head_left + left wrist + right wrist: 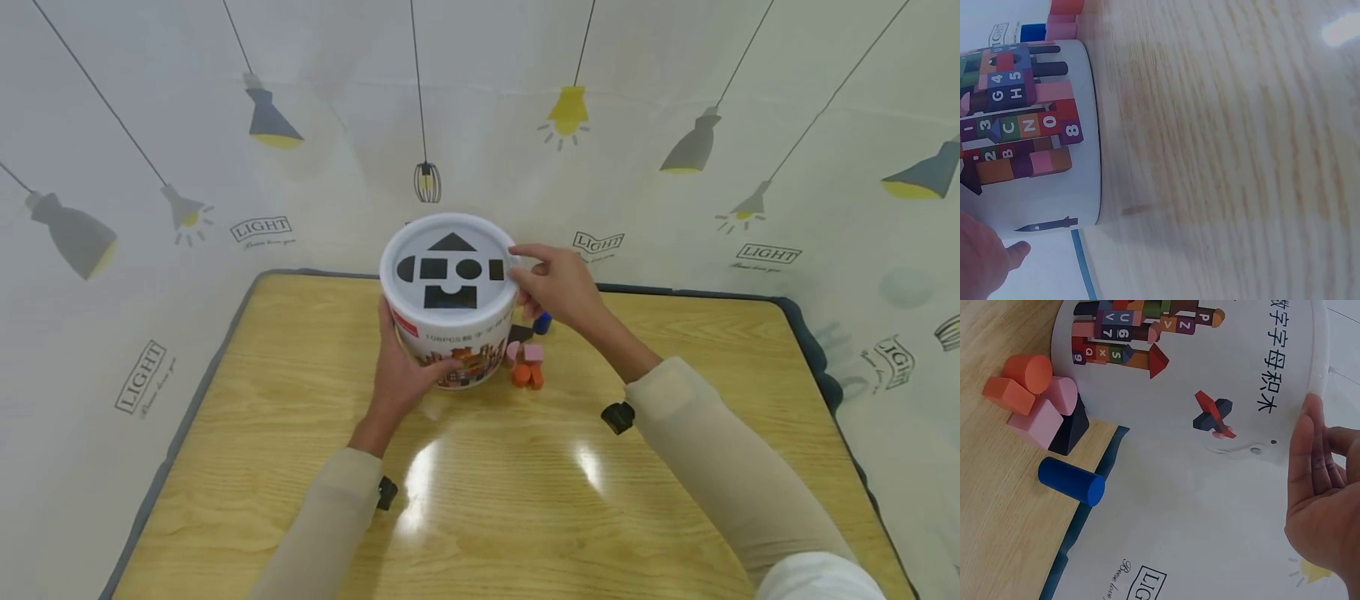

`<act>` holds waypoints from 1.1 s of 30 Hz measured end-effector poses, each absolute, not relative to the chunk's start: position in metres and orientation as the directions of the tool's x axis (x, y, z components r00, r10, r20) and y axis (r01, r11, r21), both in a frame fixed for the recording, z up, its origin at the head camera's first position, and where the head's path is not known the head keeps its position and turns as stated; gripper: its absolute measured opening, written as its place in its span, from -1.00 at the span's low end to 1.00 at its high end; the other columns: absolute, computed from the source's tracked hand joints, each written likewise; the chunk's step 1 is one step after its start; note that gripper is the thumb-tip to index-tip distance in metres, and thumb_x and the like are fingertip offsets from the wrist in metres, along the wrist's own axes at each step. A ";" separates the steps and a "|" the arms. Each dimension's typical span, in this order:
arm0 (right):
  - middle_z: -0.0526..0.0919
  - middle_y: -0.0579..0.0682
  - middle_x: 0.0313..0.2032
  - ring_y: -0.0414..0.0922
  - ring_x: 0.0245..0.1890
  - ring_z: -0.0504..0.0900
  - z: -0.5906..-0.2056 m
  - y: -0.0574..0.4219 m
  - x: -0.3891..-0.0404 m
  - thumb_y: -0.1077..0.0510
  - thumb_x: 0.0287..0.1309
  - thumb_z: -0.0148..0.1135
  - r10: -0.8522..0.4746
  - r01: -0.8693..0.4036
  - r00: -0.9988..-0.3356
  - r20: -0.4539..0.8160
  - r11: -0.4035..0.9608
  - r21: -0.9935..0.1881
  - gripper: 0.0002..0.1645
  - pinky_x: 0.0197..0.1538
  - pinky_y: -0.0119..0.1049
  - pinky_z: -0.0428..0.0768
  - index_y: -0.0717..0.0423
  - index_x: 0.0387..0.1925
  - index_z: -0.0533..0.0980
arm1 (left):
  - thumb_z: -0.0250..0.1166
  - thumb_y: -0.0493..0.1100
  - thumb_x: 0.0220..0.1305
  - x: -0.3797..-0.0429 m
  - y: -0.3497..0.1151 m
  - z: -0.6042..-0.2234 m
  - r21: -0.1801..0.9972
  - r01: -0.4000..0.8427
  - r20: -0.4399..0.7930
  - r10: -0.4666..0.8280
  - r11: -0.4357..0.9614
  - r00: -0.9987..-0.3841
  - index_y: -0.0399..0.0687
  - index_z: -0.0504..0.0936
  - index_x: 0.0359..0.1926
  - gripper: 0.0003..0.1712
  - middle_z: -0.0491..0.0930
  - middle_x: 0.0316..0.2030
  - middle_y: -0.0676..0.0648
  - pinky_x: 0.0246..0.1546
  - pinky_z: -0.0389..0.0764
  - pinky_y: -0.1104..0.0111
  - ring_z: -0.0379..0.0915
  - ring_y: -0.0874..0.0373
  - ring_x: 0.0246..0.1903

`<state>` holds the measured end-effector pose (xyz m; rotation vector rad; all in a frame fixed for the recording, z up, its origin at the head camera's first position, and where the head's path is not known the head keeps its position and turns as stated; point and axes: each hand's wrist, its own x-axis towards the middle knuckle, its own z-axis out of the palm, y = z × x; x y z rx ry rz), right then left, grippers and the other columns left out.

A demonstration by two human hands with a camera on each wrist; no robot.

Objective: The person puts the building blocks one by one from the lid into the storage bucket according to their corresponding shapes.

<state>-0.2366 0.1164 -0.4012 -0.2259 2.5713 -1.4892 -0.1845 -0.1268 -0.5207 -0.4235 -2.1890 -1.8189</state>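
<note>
Bucket point(457, 337), white and printed with a bright toy castle, stands on the wooden table point(300, 417) near the wall point(487, 108), its slotted lid point(452, 268) on top. The left hand point(401, 371) grips its side. The right hand point(558, 287) touches the lid's edge; I can't tell whether it pinches. Small coloured blocks point(1035, 422) lie beside the bucket.

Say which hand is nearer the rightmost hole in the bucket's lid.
Right. The right hand is at the rim of the lid, right beside the hole; the left hand holds the bucket lower down, toward its left side.
</note>
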 end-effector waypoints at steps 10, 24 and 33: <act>0.66 0.22 -0.53 -0.09 -0.66 0.64 -0.407 0.131 -0.232 0.10 0.35 0.16 -0.180 -0.092 -0.984 0.005 0.480 -0.873 -0.52 -0.47 -0.20 0.73 0.12 0.26 0.46 | 0.70 0.00 -0.35 -0.194 -0.129 -0.545 0.909 0.333 0.346 -0.007 0.252 -0.938 0.48 -0.32 0.52 0.61 0.24 0.36 0.27 0.39 0.21 -0.02 0.22 0.19 0.33; 0.67 0.18 -0.55 -0.11 -0.66 0.63 -0.440 0.147 -0.228 0.12 0.32 0.17 -0.131 0.007 -0.988 -0.083 0.495 -0.869 -0.56 -0.49 -0.27 0.72 0.16 0.19 0.51 | 0.69 0.07 -0.34 -0.191 -0.131 -0.547 0.909 0.281 0.301 -0.020 0.307 -0.953 0.54 -0.34 0.51 0.60 0.23 0.36 0.29 0.35 0.24 -0.12 0.20 0.13 0.35; 0.67 0.23 -0.48 -0.09 -0.64 0.64 -0.463 0.155 -0.227 0.11 0.34 0.15 -0.118 0.069 -0.982 -0.150 0.512 -0.856 -0.56 -0.45 -0.28 0.73 0.16 0.20 0.50 | 0.69 0.07 -0.34 -0.192 -0.130 -0.548 0.903 0.302 0.319 -0.008 0.305 -0.948 0.50 -0.34 0.52 0.61 0.21 0.38 0.27 0.37 0.22 -0.09 0.18 0.12 0.36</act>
